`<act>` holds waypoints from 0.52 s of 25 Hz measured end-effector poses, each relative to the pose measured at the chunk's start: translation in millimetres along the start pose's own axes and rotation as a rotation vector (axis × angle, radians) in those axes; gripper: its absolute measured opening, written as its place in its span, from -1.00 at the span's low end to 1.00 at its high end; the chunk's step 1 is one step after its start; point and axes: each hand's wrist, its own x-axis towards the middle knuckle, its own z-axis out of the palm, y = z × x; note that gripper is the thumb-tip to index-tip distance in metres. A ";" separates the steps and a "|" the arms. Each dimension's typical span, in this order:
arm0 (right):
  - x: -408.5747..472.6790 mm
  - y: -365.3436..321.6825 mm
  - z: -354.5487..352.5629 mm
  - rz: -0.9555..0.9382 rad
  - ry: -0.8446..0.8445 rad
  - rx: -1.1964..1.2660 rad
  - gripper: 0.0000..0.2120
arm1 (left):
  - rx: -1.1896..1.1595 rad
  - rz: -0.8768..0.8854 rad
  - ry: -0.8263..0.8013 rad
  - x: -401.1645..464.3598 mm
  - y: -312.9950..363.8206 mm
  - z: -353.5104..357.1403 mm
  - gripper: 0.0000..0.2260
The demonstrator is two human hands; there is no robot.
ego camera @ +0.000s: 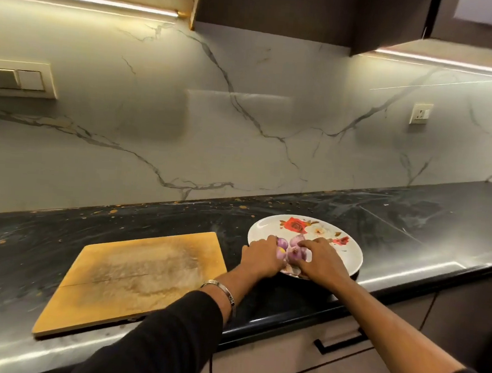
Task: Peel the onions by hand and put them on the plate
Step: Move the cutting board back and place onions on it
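Left hand [261,257] curls its fingers over one purple onion [282,247]; right hand [322,258] curls over another onion [297,249]. Both onions lie half-hidden on the near side of the floral plate [348,253]. Whether peel remains is unclear. A wooden board [133,280] lies left on the counter [411,221].

Board [133,277]: laid on the counter [411,227], left of the plate [341,260].
Onions [291,249]: held on the plate.
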 end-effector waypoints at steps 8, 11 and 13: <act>1.8 -4.3 9.5 -0.005 0.101 0.150 -0.61 | -0.236 0.015 0.076 -3.6 -5.9 3.4 -0.60; -1.9 -25.7 6.2 -0.033 0.159 0.281 -0.69 | -0.367 0.018 0.156 -15.6 -25.3 -17.2 -0.61; -3.0 -49.9 6.9 -0.063 0.135 0.345 -0.69 | -0.406 0.038 0.208 -27.2 -49.0 -37.2 -0.59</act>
